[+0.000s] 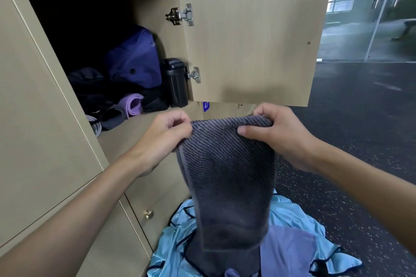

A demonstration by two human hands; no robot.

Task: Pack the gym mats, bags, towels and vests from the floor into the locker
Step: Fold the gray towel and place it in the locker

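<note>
Head view: grey ribbed towel (227, 177) hangs lengthwise before the open locker (144, 132), top edge pinched by left hand (167, 136) and right hand (273, 132); towel step underway—probably fold next, then shelve beside rolled mats (130, 104); light-blue vests (292, 220) remain on floor (360, 141).

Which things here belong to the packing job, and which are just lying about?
Job: grey towel, pinched by left hand and right hand; light blue vests on the floor; open locker; navy bag and rolled mats inside.
Lying about: black container; brass knob.
</note>
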